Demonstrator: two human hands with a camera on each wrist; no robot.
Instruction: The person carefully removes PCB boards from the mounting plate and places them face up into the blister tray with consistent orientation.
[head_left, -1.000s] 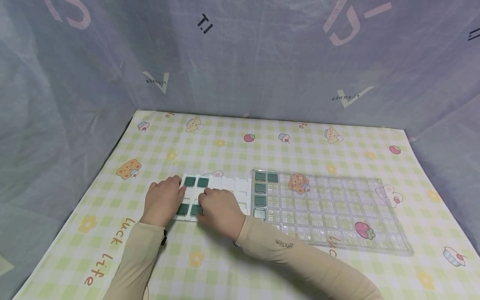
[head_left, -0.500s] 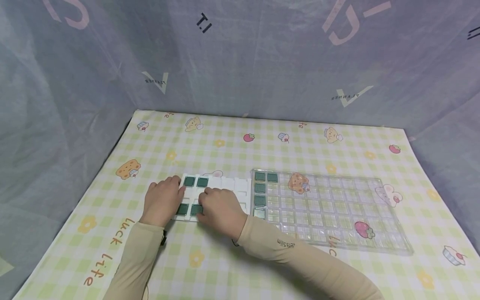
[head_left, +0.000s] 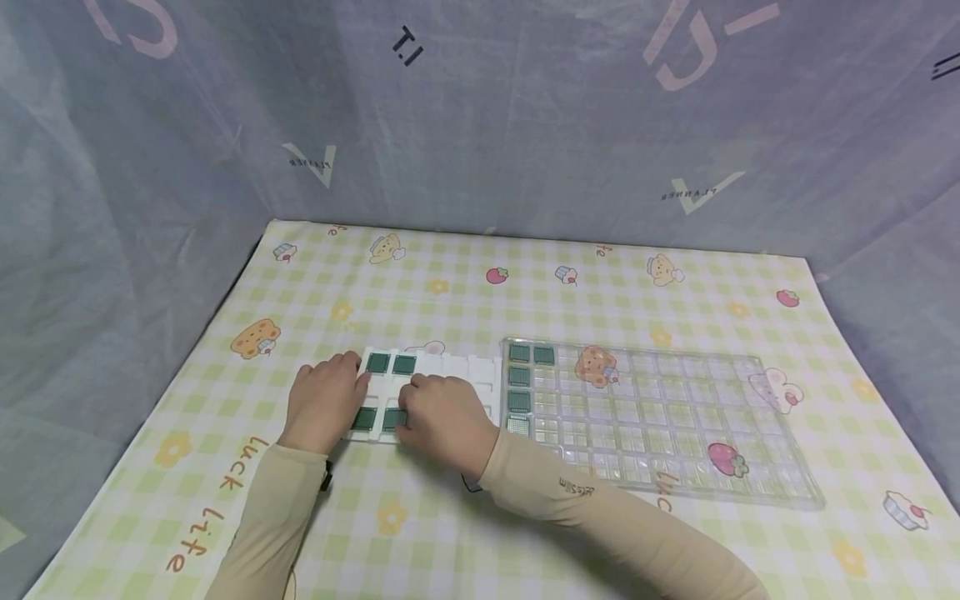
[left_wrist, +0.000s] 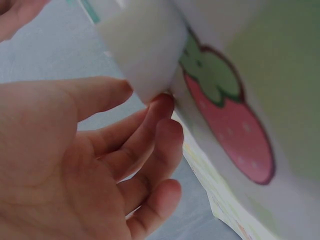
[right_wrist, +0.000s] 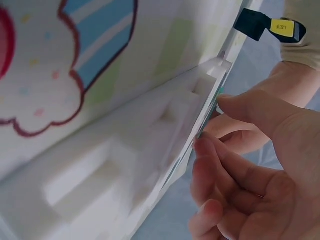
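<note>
A white pocketed tray [head_left: 450,367] lies on the checked cloth, with green square chips in its left part. My left hand [head_left: 326,404] grips the tray's left end; in the left wrist view its thumb and fingertips meet at the tray's white edge. My right hand [head_left: 442,421] is over the tray's near row, pinching a green chip [head_left: 393,419] by its right side. The right wrist view has the thumb and forefinger close together at a thin green edge, mostly hidden. Another green chip [head_left: 364,419] sits between the hands.
Close to the white tray's right end lies a clear gridded tray [head_left: 648,387], with several green chips in its left columns. One chip [head_left: 518,427] there looks paler. My right forearm [head_left: 600,508] crosses over its near-left corner. Grey-blue curtains [head_left: 480,108] surround the table.
The right hand and the chip at its fingertips have shifted very slightly to the right. The left hand and both trays stay nearly where they were.
</note>
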